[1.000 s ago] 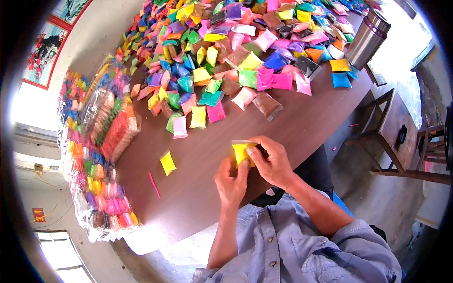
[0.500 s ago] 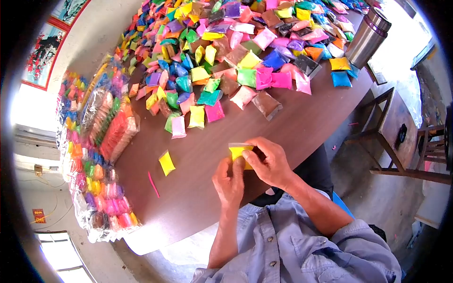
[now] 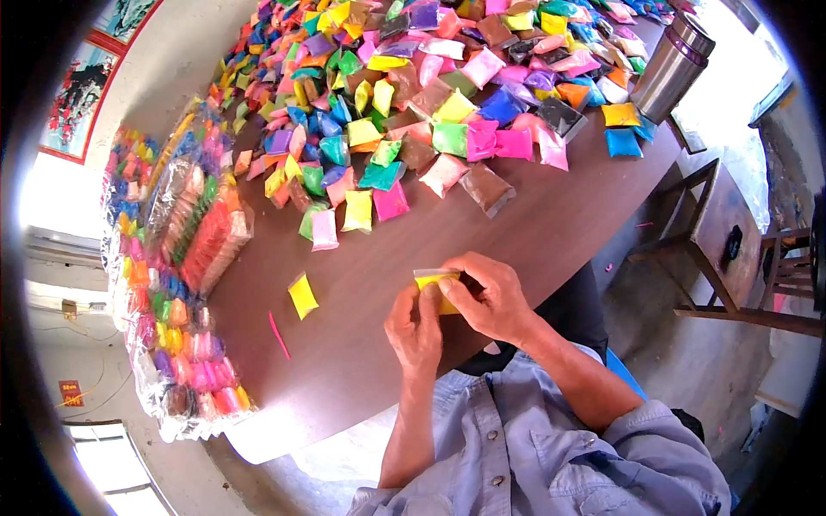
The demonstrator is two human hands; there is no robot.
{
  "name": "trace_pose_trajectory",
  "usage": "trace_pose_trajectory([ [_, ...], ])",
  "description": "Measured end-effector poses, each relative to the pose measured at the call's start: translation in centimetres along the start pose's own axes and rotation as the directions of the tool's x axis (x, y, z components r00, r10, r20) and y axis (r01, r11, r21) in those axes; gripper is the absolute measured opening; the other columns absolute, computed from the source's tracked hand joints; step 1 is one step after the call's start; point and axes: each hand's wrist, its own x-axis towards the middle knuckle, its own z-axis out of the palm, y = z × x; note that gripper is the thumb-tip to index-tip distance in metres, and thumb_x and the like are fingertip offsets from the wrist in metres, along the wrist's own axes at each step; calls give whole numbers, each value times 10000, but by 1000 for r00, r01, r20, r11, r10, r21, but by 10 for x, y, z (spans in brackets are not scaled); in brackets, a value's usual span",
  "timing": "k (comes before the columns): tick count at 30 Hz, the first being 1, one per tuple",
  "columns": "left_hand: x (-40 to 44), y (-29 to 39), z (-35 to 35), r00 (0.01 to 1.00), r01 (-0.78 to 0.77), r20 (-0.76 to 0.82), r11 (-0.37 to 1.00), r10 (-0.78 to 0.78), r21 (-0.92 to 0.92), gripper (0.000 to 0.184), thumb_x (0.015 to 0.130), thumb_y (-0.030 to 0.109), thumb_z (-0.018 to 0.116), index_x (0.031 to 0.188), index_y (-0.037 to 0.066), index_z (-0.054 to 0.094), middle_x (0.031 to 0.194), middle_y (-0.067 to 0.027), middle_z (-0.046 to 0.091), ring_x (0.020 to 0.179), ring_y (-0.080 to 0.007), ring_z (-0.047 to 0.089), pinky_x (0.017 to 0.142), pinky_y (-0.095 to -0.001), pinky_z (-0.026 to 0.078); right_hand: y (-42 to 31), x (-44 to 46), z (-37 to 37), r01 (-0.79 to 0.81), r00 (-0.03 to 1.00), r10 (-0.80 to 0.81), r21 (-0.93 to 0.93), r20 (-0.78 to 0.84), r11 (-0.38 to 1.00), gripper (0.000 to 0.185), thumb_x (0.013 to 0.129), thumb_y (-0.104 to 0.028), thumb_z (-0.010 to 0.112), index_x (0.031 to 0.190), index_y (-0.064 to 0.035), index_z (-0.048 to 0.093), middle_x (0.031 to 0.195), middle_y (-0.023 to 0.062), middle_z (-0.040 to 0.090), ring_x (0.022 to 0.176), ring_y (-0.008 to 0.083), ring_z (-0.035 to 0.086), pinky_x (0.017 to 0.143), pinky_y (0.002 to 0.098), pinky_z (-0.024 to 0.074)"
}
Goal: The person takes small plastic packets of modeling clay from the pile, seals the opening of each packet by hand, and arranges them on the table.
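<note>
Near the table's front edge, a small clear packet of yellow clay-like material (image 3: 428, 280) is held between both hands. My left hand (image 3: 415, 331) pinches it from the left side, thumb on its face. From the right, my right hand (image 3: 490, 297) is closed on its upper edge, thumb and fingers together. The hands cover much of the packet; its clear top strip shows above the thumbs. Another yellow packet (image 3: 303, 297) lies flat on the table to the left, with a thin pink strip (image 3: 280, 334) beside it.
Many coloured packets (image 3: 450, 138) are heaped across the back of the brown table (image 3: 361, 344). Large clear bags of bundled packets (image 3: 185, 344) line its left edge. A steel flask (image 3: 674, 69) stands at the back right. A wooden stool (image 3: 723, 232) is on the floor at right.
Both hands have shifted very slightly left with the yellow packet. The fingers have moved a little on its top, and less of its yellow face shows above the thumbs.
</note>
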Motion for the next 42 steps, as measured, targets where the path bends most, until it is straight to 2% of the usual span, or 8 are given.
trace_pose_trajectory([
  [10,-1,14,5,999,41,-24,988,-45,-150,194,1013,199,643,992,10,681,850,-7,638,800,-85,540,713,-265,465,-1,1,-1,-17,1000,17,-24,11,1000,109,946,-122,669,1003,-28,671,904,141,693,770,283,702,657,343,563],
  [16,1,2,2,998,-32,-50,999,31,-13,227,1025,191,594,984,-18,674,818,-37,661,768,-94,562,676,-276,477,0,-1,1,-26,999,27,-22,27,999,82,937,-111,672,970,-36,676,895,142,692,765,305,690,653,365,552],
  [18,2,3,0,997,74,-9,981,-76,-179,257,1040,206,556,962,-14,665,786,-27,625,740,-107,529,659,-280,451,0,-1,0,-31,999,31,-9,31,999,80,936,-110,671,966,-36,676,891,143,691,761,306,688,650,367,549],
  [22,4,5,0,996,85,-24,987,-89,-140,288,1053,222,523,943,-4,663,787,-5,601,746,-114,505,672,-277,432,-3,0,-3,-69,997,68,25,49,997,92,938,-119,664,963,-32,677,879,139,688,758,277,693,653,352,552],
  [25,9,-1,-2,961,208,-102,912,-258,-353,309,1063,245,491,951,21,672,860,-8,625,843,-117,533,774,-278,442,-1,-2,-4,-111,994,110,59,23,992,114,944,-133,655,968,-24,678,874,135,688,758,250,698,656,333,558],
  [29,7,-7,-2,983,135,-85,957,-162,-256,329,1062,289,500,1014,20,684,893,-28,650,886,-131,595,799,-272,475,1,-2,-2,-68,997,67,31,27,997,147,961,-155,639,985,-16,681,885,138,698,763,232,705,658,318,566],
  [34,10,0,3,956,145,-174,899,-234,-414,322,1059,283,535,1069,10,705,935,-19,666,891,-118,589,797,-257,474,2,-2,-1,-76,997,76,7,4,997,154,969,-157,627,1003,-17,681,905,147,705,770,253,708,662,326,570],
  [42,7,-17,-8,963,237,-25,891,-267,-386,270,1036,255,603,1071,9,710,1008,-42,680,906,-104,598,837,-261,497,2,-3,-1,-59,998,59,11,-29,998,186,990,-183,608,1001,-12,680,913,154,708,787,275,712,671,332,572],
])
